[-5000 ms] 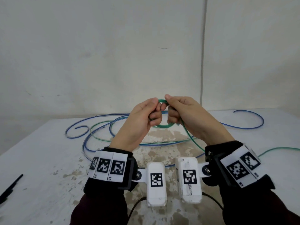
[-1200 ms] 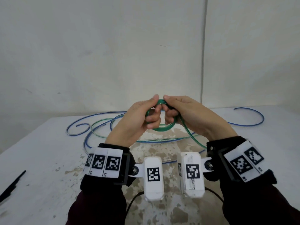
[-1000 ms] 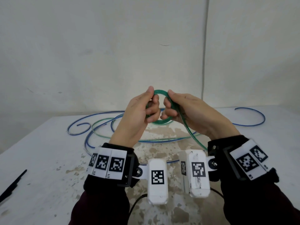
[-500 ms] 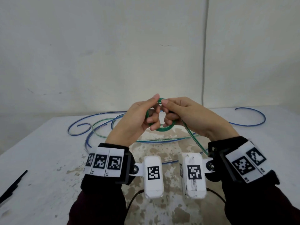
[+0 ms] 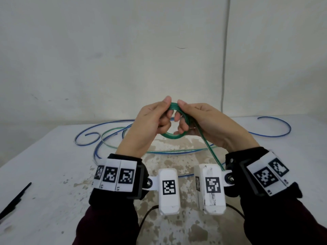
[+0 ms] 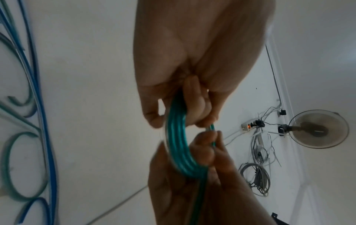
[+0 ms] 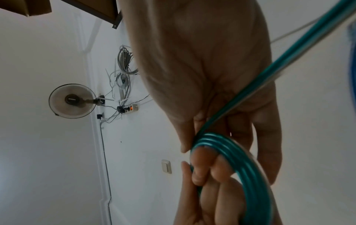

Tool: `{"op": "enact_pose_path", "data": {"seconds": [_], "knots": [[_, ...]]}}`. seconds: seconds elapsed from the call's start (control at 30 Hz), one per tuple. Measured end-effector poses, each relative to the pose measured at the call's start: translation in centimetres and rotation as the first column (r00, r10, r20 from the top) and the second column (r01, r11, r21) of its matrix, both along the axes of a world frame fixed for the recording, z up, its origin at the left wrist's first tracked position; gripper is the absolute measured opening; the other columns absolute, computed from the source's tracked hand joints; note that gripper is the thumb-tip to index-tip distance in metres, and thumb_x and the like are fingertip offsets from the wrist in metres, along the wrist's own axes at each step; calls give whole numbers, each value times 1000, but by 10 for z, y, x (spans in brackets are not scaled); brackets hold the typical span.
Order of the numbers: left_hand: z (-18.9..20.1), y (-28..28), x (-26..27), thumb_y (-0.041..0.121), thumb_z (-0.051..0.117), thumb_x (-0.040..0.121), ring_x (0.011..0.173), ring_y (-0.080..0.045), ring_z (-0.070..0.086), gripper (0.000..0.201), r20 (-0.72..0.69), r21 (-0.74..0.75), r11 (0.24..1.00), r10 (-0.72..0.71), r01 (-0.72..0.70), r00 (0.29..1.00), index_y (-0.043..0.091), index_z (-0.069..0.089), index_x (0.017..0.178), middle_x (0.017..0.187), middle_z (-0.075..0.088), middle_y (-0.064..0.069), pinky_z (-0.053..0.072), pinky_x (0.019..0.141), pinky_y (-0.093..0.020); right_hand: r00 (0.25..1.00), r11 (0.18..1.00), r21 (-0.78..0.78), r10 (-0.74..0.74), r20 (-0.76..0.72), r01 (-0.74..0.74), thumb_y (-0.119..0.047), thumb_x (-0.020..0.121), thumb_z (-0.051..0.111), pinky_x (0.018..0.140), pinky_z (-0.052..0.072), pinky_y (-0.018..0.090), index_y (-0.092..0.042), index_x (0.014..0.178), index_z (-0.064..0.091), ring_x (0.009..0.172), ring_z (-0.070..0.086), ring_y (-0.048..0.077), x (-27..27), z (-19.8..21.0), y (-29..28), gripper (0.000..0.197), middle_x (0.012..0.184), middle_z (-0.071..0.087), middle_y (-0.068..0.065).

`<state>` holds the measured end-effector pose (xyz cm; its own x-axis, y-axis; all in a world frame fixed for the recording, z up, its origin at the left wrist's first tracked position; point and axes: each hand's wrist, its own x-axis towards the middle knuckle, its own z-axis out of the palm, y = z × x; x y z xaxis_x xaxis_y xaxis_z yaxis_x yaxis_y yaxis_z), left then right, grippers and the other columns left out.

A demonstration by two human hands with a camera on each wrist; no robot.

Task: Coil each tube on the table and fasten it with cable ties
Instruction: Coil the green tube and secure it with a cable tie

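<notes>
A small coil of green tube [image 5: 172, 136] hangs in the air above the table, held by both hands. My left hand [image 5: 152, 121] pinches its left side, thumb on top and fingers curled through the ring. On the right side my right hand [image 5: 194, 119] grips the coil, and the free green strand [image 5: 210, 151] runs down past that wrist. Several turns of the green coil [image 6: 178, 146] lie side by side in the left wrist view. In the right wrist view the coil [image 7: 240, 164] wraps round the fingers. A blue tube [image 5: 276, 128] lies loose on the table behind.
Loops of blue and green tube [image 5: 106, 138] spread over the stained white table [image 5: 53, 174] at the back left. A black cable tie [image 5: 15, 200] lies near the left edge. A white wall stands close behind the table.
The hands rose and dipped slightly while turning the coil. It has grown by more turns since five seconds ago, and the loose green tube on the table has shortened.
</notes>
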<state>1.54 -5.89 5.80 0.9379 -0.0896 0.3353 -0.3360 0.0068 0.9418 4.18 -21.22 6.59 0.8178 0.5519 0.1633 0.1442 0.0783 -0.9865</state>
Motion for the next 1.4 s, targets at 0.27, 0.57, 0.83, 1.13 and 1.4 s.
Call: {"op": "enact_pose_path", "data": {"seconds": [0.27, 0.57, 0.83, 1.13, 1.4], "knots": [[2, -1, -5, 29, 36, 101, 40, -7, 20, 38, -66, 76, 982, -168, 173, 984, 4, 46, 74, 46, 42, 3, 12, 52, -26, 997, 998, -60, 39, 65, -35, -31, 99, 40, 71, 53, 28, -9, 71, 56, 49, 45, 13, 1, 1, -10, 39, 47, 37, -3], [0, -5, -1, 33, 41, 99, 37, -10, 20, 40, -87, -22, 995, -99, 97, 991, 10, 47, 67, 42, 22, 8, 18, 62, -35, 1000, 1000, -10, 0, 15, 0, -29, 102, 36, 61, 48, 20, -10, 75, 52, 47, 45, 12, 1, 2, -8, 37, 48, 36, -5], [2, -6, 2, 32, 38, 100, 36, -11, 27, 40, -31, -189, 981, -56, 50, 998, 13, 44, 65, 44, 25, 5, 14, 60, -32, 999, 996, 84, -9, -49, 13, -26, 103, 31, 68, 55, 24, -7, 78, 53, 55, 57, 16, 0, 6, -4, 38, 51, 47, 0], [1, -4, 3, 26, 33, 103, 46, -14, 40, 38, -66, -267, 955, -155, 132, 986, 10, 44, 70, 50, 32, 3, 39, 57, -24, 999, 997, 54, -47, -13, 48, -26, 104, 31, 60, 52, 20, -7, 80, 55, 54, 58, 14, 2, 5, -9, 39, 52, 49, 1], [1, -6, 0, 25, 36, 101, 44, -10, 24, 35, -60, -91, 987, -137, 131, 989, 10, 42, 71, 47, 38, 11, 17, 57, -26, 999, 999, 0, -40, 37, 40, -24, 104, 31, 55, 48, 15, -7, 79, 57, 53, 55, 14, -1, 4, -5, 39, 56, 46, 3]]}}
